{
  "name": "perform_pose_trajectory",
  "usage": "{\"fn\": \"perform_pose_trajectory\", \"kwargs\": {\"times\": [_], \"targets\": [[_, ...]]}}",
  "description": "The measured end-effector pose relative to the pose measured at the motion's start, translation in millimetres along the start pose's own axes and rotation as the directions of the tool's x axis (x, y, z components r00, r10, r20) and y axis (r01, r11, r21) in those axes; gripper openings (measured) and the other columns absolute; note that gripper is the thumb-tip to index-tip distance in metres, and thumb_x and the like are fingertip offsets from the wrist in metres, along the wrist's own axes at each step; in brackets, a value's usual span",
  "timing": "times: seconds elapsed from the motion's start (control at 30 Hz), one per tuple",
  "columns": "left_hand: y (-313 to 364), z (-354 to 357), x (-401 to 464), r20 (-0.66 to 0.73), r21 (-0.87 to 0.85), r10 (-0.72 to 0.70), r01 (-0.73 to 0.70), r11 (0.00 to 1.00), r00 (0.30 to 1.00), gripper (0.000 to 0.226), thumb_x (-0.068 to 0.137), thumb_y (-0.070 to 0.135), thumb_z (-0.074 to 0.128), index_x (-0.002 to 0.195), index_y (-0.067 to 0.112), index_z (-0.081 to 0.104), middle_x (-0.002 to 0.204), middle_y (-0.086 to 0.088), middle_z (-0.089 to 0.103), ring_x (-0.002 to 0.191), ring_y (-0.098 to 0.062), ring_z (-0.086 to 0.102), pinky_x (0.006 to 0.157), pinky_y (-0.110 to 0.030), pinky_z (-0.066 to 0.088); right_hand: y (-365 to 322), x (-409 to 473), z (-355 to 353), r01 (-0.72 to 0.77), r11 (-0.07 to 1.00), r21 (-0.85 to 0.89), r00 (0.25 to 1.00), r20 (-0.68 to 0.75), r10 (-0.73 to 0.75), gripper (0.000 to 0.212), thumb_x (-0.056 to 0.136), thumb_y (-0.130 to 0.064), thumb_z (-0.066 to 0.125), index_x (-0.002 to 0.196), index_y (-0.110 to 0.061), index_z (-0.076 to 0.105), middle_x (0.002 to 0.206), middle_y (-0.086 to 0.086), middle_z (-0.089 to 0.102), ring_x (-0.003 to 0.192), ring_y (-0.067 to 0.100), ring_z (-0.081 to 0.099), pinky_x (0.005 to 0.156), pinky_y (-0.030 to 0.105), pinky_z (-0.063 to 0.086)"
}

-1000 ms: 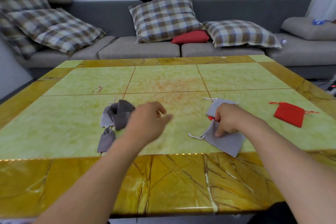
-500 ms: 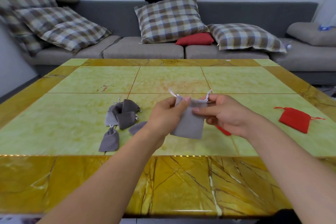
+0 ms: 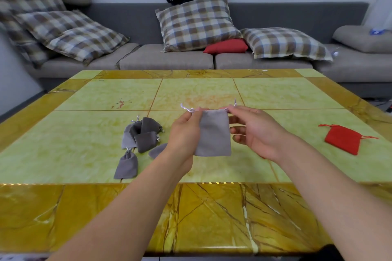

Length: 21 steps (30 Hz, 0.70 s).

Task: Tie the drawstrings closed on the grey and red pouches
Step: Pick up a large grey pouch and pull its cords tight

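A flat grey pouch (image 3: 214, 133) hangs above the table between both hands. My left hand (image 3: 184, 131) pinches its top left corner by the white drawstring (image 3: 187, 108). My right hand (image 3: 252, 127) pinches the top right corner, where the other string end sticks up. A pile of grey pouches (image 3: 142, 132) lies left of my hands, with one more grey pouch (image 3: 126, 165) nearer the front edge and another (image 3: 158, 150) partly hidden by my left wrist. A red pouch (image 3: 342, 139) lies flat on the right.
The table (image 3: 84, 140) has green tiles and a yellow marble border. Behind it stands a grey sofa (image 3: 169, 59) with checked cushions, a red cushion (image 3: 226, 46) and dark clothes on its back.
Both hands have lifted the grey pouch off the table and drawn its top out flat between them. The red pouch seen under it earlier is hidden now.
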<state>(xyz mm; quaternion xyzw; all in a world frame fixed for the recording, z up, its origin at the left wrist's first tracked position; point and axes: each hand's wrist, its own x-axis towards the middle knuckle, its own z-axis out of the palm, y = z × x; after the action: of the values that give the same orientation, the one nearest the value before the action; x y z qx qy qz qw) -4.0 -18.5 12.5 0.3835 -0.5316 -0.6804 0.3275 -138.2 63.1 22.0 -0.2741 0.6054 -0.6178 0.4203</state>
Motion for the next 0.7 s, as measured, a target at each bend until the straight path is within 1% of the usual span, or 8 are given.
{"fn": "perform_pose_trajectory", "kwargs": {"times": [0.13, 0.23, 0.3, 0.43, 0.53, 0.6, 0.63, 0.7], "targets": [[6, -2, 0, 0.075, -0.139, -0.031, 0.041, 0.989, 0.997, 0.025, 0.098, 0.038, 0.054, 0.111, 0.026, 0.072, 0.109, -0.002, 0.075, 0.099, -0.027, 0.072, 0.091, -0.049, 0.055, -2, 1, 6, -0.024, 0.969, 0.247, 0.999, -0.023, 0.031, 0.017, 0.096, -0.03, 0.06, 0.096, -0.018, 0.072, 0.071, -0.003, 0.056, 0.052, 0.01, 0.039, 0.047, 0.021, 0.031], [9, -3, -1, 0.145, -0.316, -0.05, 0.094, 0.944, 0.988, 0.03, 0.101, 0.044, 0.049, 0.108, 0.023, 0.069, 0.096, 0.001, 0.076, 0.079, -0.019, 0.075, 0.072, -0.039, 0.06, -4, 1, 10, -0.051, 0.91, 0.411, 0.998, -0.001, 0.056, 0.012, 0.096, -0.029, 0.06, 0.094, -0.021, 0.069, 0.064, -0.006, 0.051, 0.049, 0.009, 0.033, 0.043, 0.019, 0.029], [11, -4, 0, 0.144, -0.378, -0.058, 0.109, 0.919, 0.988, 0.028, 0.101, 0.043, 0.049, 0.102, 0.024, 0.069, 0.093, 0.002, 0.075, 0.072, -0.017, 0.074, 0.066, -0.037, 0.059, -5, 0, 12, -0.065, 0.885, 0.461, 0.998, 0.014, 0.066, 0.012, 0.095, -0.03, 0.062, 0.092, -0.021, 0.07, 0.066, -0.006, 0.05, 0.049, 0.008, 0.032, 0.043, 0.018, 0.03], [14, -10, 6, 0.139, -0.465, -0.088, 0.144, 0.874, 0.986, 0.023, 0.101, 0.039, 0.051, 0.092, 0.027, 0.068, 0.102, 0.008, 0.069, 0.088, -0.017, 0.069, 0.071, -0.037, 0.058, -7, -1, 11, -0.07, 0.844, 0.532, 0.997, 0.014, 0.074, 0.013, 0.095, -0.028, 0.06, 0.095, -0.019, 0.07, 0.066, -0.004, 0.048, 0.049, 0.009, 0.034, 0.044, 0.019, 0.029], [18, -15, 8, 0.167, -0.522, -0.089, 0.165, 0.837, 0.982, 0.022, 0.1, 0.036, 0.053, 0.087, 0.026, 0.067, 0.097, 0.01, 0.071, 0.099, -0.018, 0.063, 0.077, -0.035, 0.054, -10, -3, 7, -0.06, 0.82, 0.57, 0.998, 0.012, 0.065, 0.014, 0.095, -0.027, 0.06, 0.095, -0.017, 0.069, 0.066, -0.002, 0.048, 0.051, 0.01, 0.036, 0.046, 0.02, 0.028], [21, -20, 10, 0.152, -0.545, -0.085, 0.155, 0.824, 0.985, 0.019, 0.1, 0.032, 0.054, 0.087, 0.024, 0.067, 0.094, 0.01, 0.074, 0.097, -0.018, 0.062, 0.088, -0.033, 0.051, -13, -4, 3, -0.068, 0.815, 0.576, 0.997, 0.013, 0.074, 0.014, 0.095, -0.027, 0.059, 0.092, -0.017, 0.069, 0.067, -0.002, 0.05, 0.052, 0.01, 0.037, 0.049, 0.019, 0.028], [23, -24, 12, 0.133, -0.563, -0.083, 0.145, 0.814, 0.988, 0.017, 0.1, 0.029, 0.055, 0.088, 0.022, 0.067, 0.095, 0.009, 0.074, 0.091, -0.016, 0.061, 0.089, -0.031, 0.05, -15, -4, 0, -0.068, 0.809, 0.584, 0.997, 0.009, 0.076, 0.014, 0.095, -0.027, 0.059, 0.09, -0.017, 0.068, 0.069, -0.002, 0.05, 0.053, 0.009, 0.038, 0.05, 0.019, 0.028], [27, -31, 15, 0.082, -0.604, -0.075, 0.11, 0.79, 0.994, 0.014, 0.099, 0.023, 0.056, 0.089, 0.021, 0.065, 0.096, 0.008, 0.074, 0.076, -0.009, 0.057, 0.075, -0.022, 0.046, -21, -3, -9, -0.041, 0.805, 0.592, 0.997, -0.024, 0.069, 0.016, 0.097, -0.026, 0.057, 0.086, -0.017, 0.065, 0.071, -0.003, 0.05, 0.054, 0.008, 0.038, 0.049, 0.016, 0.029]]}}
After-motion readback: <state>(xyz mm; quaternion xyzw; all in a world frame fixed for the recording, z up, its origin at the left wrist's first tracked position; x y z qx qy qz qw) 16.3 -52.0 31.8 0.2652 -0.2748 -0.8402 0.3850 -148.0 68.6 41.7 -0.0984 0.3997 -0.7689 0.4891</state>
